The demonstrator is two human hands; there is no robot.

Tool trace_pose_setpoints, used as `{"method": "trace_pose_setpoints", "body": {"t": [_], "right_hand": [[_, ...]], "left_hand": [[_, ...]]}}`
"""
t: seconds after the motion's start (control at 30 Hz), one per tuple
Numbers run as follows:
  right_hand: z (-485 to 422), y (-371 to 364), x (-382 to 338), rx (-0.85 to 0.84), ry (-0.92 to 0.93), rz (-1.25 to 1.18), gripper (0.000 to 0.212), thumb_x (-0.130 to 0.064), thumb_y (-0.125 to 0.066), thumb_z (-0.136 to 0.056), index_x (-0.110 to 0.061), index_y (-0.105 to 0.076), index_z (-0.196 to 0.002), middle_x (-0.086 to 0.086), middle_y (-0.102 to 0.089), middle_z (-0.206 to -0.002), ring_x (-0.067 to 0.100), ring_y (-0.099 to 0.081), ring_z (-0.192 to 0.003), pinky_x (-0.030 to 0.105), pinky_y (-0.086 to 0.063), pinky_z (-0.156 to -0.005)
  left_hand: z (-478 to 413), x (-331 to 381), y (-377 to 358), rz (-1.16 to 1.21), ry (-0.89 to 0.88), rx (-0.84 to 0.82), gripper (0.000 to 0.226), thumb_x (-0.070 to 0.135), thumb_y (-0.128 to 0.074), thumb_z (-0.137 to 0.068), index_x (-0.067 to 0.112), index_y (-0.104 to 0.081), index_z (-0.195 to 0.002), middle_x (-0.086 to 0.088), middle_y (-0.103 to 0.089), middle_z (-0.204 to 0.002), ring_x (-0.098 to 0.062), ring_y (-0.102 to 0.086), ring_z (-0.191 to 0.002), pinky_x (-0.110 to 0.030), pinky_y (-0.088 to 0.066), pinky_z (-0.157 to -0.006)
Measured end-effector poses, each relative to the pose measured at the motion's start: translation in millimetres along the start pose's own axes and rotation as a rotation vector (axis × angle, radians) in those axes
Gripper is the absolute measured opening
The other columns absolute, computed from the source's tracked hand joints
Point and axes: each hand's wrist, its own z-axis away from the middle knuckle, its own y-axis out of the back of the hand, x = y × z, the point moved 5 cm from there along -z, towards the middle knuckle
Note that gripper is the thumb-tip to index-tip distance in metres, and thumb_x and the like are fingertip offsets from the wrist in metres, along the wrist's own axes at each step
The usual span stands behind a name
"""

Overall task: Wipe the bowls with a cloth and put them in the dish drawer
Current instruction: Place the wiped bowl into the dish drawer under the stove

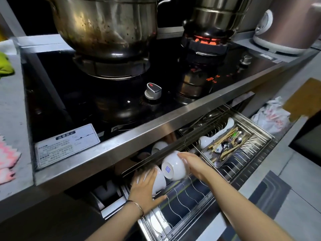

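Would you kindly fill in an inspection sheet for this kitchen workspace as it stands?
Surface: black hob; one burner glows under a steel pot.
Job's things: dish drawer open; left bowl and right bowl, both white, at its rack; pink cloth on the counter.
Clutter: cutlery tray in the drawer; plastic bag to the right.
Hands: left hand grips the left bowl; right hand holds the right bowl.
Cables: nothing seen.
Surroundings: large pot; rice cooker.
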Motion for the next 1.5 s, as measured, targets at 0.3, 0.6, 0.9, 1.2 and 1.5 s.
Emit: {"method": "trace_pose_setpoints", "body": {"t": [0.3,0.6,0.9,1.2,1.5], "right_hand": [[-20.9,-24.1,12.2,-0.136,-0.087,-0.04,0.023,-0.024,-0.048,-0.099,-0.012,-0.057,-0.115,0.008,-0.063,-0.101,0.024,-0.059,-0.092,0.03,-0.046,-0.069],[-16.5,-49.7,27.8,-0.279,-0.076,0.096,0.03,-0.003,-0.042,-0.1,-0.013,-0.045,-0.127,0.005,-0.062,-0.098,0.016,-0.06,-0.081,0.026,-0.05,-0.057],[-21.4,-50.5,31.9,-0.29,-0.019,0.232,0.044,0.005,-0.039,-0.096,-0.009,-0.046,-0.137,0.01,-0.062,-0.106,0.018,-0.058,-0.09,0.03,-0.047,-0.076],[-18.0,-38.7,27.0,-0.226,-0.01,0.293,0.044,0.003,-0.043,-0.097,-0.012,-0.046,-0.137,0.013,-0.06,-0.112,0.017,-0.058,-0.093,0.017,-0.052,-0.069],[15.0,-14.0,-0.2,-0.095,0.105,0.431,0.036,-0.012,-0.054,-0.096,-0.008,-0.05,-0.132,0.01,-0.061,-0.114,0.014,-0.055,-0.09,0.018,-0.045,-0.083]], "left_hand": [[21.5,-5.3,2.9,-0.126,-0.075,0.158,0.098,0.083,-0.038,-0.066,0.01,-0.045,-0.132,-0.002,-0.06,-0.132,-0.022,-0.04,-0.121,-0.045,-0.028,-0.097],[20.7,-5.3,-3.5,-0.136,-0.021,0.131,0.092,0.082,-0.015,-0.078,0.012,-0.044,-0.131,0.0,-0.059,-0.132,-0.026,-0.038,-0.125,-0.047,-0.024,-0.101],[6.4,-2.4,-4.1,-0.133,-0.029,0.112,0.087,0.078,-0.02,-0.082,0.015,-0.061,-0.126,0.003,-0.06,-0.131,-0.029,-0.055,-0.119,-0.041,-0.026,-0.099],[-3.5,3.3,0.2,-0.131,0.014,-0.011,0.113,0.077,0.002,-0.052,0.025,0.003,-0.153,0.009,0.005,-0.161,-0.025,0.001,-0.146,-0.044,0.0,-0.116],[11.2,22.4,29.9,-0.134,-0.038,0.028,0.083,0.068,-0.022,-0.084,0.022,-0.011,-0.152,0.004,-0.011,-0.159,-0.018,-0.009,-0.145,-0.037,-0.006,-0.117]]}}
